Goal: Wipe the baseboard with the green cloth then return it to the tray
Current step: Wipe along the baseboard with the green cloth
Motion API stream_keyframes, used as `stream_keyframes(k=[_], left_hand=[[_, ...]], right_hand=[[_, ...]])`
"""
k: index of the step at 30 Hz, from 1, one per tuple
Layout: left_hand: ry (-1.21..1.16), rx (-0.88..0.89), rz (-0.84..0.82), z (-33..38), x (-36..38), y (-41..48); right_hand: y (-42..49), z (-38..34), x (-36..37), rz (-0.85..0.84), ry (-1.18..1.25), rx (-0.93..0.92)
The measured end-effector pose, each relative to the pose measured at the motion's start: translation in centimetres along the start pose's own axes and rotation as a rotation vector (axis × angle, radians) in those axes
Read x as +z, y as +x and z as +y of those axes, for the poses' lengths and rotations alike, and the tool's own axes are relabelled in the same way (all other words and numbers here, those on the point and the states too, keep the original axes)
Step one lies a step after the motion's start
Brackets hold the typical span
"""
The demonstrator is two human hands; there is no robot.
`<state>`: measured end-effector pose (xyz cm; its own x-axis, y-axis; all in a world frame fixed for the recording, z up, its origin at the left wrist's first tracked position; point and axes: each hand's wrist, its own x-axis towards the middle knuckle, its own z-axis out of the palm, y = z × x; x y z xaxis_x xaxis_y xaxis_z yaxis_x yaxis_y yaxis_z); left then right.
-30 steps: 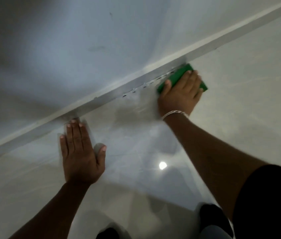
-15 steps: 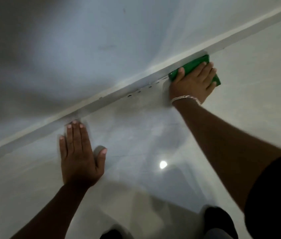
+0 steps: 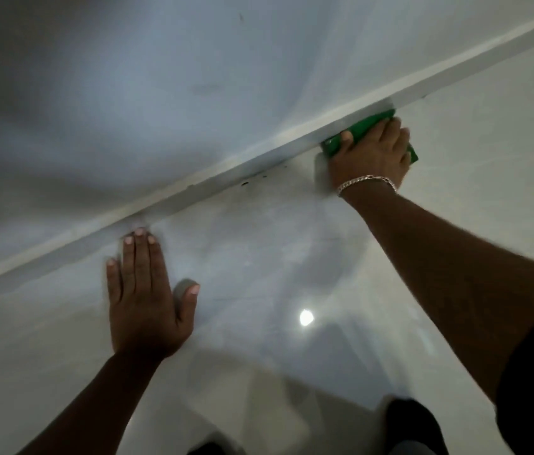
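Observation:
A white baseboard [image 3: 193, 188] runs diagonally from lower left to upper right where the wall meets the glossy floor. My right hand [image 3: 372, 156], with a silver bracelet on the wrist, presses a folded green cloth [image 3: 362, 128] against the baseboard at the upper right. Most of the cloth is hidden under my fingers. My left hand [image 3: 147, 300] lies flat on the floor, palm down, fingers apart, its fingertips close to the baseboard. No tray is in view.
Several small dark marks [image 3: 259, 177] dot the floor along the baseboard's foot, left of the cloth. A bright light reflection [image 3: 306, 317] shines on the floor [image 3: 291, 257]. The pale wall [image 3: 160, 93] fills the upper left. Dark clothing [image 3: 413, 425] shows at the bottom edge.
My right hand has slid the green cloth along the baseboard toward the upper right. My left hand has stayed planted on the floor.

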<state>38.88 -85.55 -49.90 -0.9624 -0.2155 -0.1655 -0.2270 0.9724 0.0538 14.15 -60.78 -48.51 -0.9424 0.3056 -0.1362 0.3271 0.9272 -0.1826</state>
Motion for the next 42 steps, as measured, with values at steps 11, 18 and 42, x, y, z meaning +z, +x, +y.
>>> stream_keyframes(k=[11,18,42], left_hand=[[0.013,0.008,0.007,0.2,-0.1,0.1],[-0.004,0.049,-0.009,-0.5,-0.1,0.0],[-0.018,0.059,0.041,-0.5,0.0,-0.2]], right_hand=[[-11.7,-6.0,1.8,-0.043,-0.04,-0.31],[-4.7,-2.0,0.7,0.102,-0.127,-0.152],[-10.2,-5.6,3.3,-0.034,-0.013,-0.074]])
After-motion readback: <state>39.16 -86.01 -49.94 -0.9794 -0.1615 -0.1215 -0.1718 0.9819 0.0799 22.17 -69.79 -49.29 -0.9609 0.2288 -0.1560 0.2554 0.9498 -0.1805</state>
